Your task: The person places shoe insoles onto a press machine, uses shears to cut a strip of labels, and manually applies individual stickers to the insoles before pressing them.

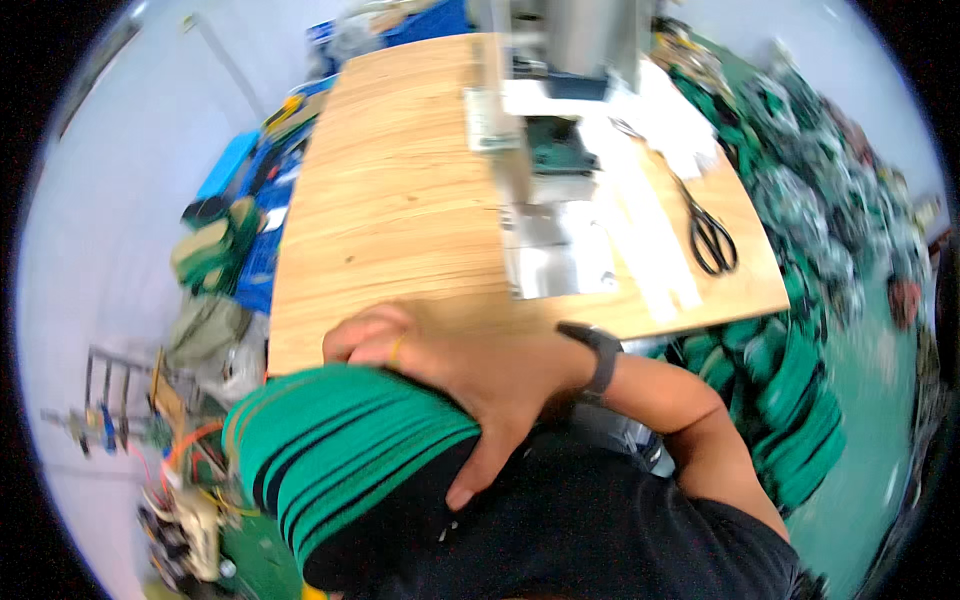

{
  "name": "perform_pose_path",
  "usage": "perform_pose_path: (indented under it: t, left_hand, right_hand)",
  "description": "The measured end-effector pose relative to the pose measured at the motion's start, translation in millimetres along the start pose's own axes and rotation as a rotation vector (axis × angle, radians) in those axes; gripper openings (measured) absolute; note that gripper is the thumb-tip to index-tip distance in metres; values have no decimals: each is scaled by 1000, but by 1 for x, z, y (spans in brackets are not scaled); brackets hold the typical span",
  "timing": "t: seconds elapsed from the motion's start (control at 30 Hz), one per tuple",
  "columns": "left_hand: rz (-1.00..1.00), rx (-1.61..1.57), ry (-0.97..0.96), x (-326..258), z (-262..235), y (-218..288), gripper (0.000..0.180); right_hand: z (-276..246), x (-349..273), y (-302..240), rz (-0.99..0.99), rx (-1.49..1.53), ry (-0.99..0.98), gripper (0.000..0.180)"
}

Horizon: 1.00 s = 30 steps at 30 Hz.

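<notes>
A thick stack of green and black fabric pieces [340,450] fills the lower left, tilted and close against my body at the near edge of the table. Across its upper right side lies my right hand [480,375], slightly blurred. Its fingers curl over the far side and the thumb presses the near, dark side, so the hand is closed on the stack. A yellow ring is on one finger and a dark band is around the wrist. My left hand does not show.
On the wooden table [400,180] stands a metal machine [560,140] with a shiny plate [560,250]. Black-handled scissors [710,240] lie beside white strips [645,230]. Bundled green pieces [790,410] are heaped at right. Blue bins [262,250] stand at left.
</notes>
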<state>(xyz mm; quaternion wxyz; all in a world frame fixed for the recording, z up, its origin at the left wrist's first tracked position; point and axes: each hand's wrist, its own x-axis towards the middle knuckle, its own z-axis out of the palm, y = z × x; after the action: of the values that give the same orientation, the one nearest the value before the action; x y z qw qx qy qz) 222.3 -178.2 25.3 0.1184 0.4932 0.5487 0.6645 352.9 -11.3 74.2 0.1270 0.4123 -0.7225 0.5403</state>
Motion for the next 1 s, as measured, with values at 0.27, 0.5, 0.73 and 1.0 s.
perform_pose_path:
  t: [0.27, 0.5, 0.73, 1.0]
  left_hand:
    - [-233, -519, -342, 9, 104, -30, 30]
    - [-208, -587, -526, 11, 126, -43, 19]
    - [-251, -258, -466, 39, 144, -23, 13]
    - [261, -151, -525, 97, 81, 15, 15]
  right_hand:
    - [-8, -74, -6, 86, 371, 48, 102]
    - [-15, -107, -22, 108, 499, 20, 104]
    - [-14, -128, -42, 150, 223, 117, 110]
    - [-33, -134, -124, 319, -550, 295, 96]
